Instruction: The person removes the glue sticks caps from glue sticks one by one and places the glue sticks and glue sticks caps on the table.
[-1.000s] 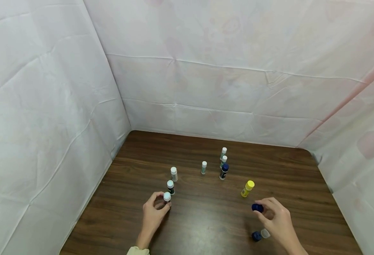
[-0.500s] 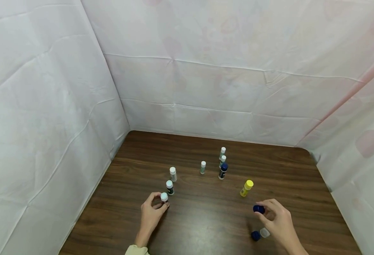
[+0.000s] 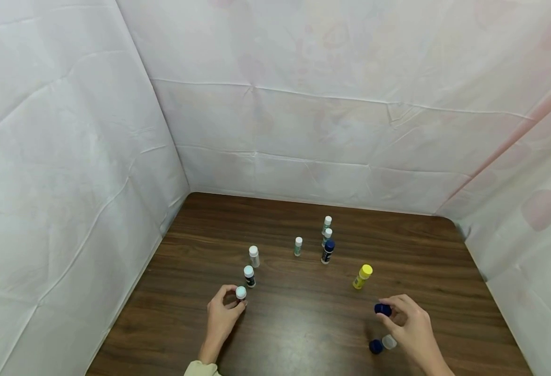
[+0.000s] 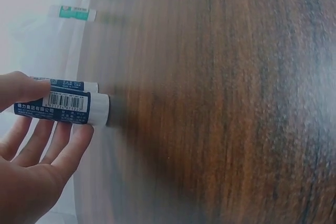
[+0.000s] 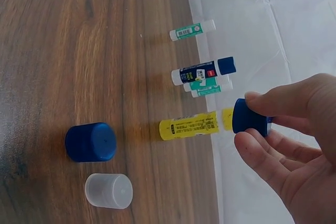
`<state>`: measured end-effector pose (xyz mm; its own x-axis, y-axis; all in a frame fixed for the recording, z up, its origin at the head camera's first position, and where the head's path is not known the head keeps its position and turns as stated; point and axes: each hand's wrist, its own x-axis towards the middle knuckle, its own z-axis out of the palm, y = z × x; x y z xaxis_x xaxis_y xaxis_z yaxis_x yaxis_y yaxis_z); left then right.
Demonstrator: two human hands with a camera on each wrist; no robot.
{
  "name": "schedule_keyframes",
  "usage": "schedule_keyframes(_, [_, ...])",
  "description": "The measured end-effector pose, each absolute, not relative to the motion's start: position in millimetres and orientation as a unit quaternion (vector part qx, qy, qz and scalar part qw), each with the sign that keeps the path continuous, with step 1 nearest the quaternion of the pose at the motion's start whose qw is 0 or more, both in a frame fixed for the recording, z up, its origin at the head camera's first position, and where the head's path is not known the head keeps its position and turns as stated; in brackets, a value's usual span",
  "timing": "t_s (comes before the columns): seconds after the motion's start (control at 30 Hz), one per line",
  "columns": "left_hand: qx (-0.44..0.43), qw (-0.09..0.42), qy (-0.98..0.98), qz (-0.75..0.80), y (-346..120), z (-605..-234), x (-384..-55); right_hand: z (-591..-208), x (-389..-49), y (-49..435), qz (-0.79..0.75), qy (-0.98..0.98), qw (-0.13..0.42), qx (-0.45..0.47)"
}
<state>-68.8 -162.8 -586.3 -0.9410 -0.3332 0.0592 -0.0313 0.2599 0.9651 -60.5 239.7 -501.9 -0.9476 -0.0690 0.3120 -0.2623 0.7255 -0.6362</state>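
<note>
My left hand (image 3: 222, 318) pinches an upright glue stick (image 4: 62, 104) with a dark blue, barcoded label and a white cap, thumb on one side and fingers on the other. Its base is close over the table in the left wrist view. Just beyond it stands a similar dark-labelled glue stick (image 3: 249, 277). At the right, my right hand (image 3: 411, 326) holds a blue cap (image 5: 249, 116) between thumb and fingers, raised above the table. Below that hand, another blue cap (image 5: 91, 142) and a translucent white cap (image 5: 108, 190) lie side by side.
A yellow glue stick (image 3: 362, 277) stands beyond my right hand. Farther back are a blue-capped glue stick (image 3: 328, 252), two small white-capped green ones behind it and another green one (image 3: 298, 246). A pale white-capped stick (image 3: 254, 256) stands at left. White cloth (image 3: 275, 125) walls the table.
The left hand and its glue stick have shifted slightly left and toward me. The right hand keeps its grip on the blue cap, nearly still.
</note>
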Motion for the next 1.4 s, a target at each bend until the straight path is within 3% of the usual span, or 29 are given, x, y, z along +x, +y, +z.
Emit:
schedule_keyframes(0.4, [0.083,0.154,-0.82,-0.545,-160.3,-562.4,-71.8,-508.9,-57.5,247.1,0.344,-0.927,0.126,0.075])
schedule_keyframes(0.67, [0.002,0.257,-0.842,-0.475,-147.9,-530.5,-78.0,-511.7,-52.8,249.4,0.338,-0.931,0.125,0.064])
schedule_keyframes(0.8, [-0.04,0.285,-0.824,-0.488,-136.7,-517.0,-83.1,-515.7,-50.6,251.6,0.333,-0.935,0.115,0.054])
schedule_keyframes(1.03, [-0.085,0.267,-0.787,-0.55,-110.6,-493.3,-88.2,-523.3,-48.6,253.9,0.335,-0.934,0.11,0.053])
schedule_keyframes(1.23, [-0.093,0.212,-0.774,-0.59,-95.3,-505.5,-96.6,-526.2,-49.3,255.3,0.334,-0.935,0.105,0.051])
schedule_keyframes(1.4, [-0.095,0.201,-0.769,-0.599,-80.9,-508.3,-101.2,-528.2,-50.5,255.6,0.336,-0.937,0.086,0.036])
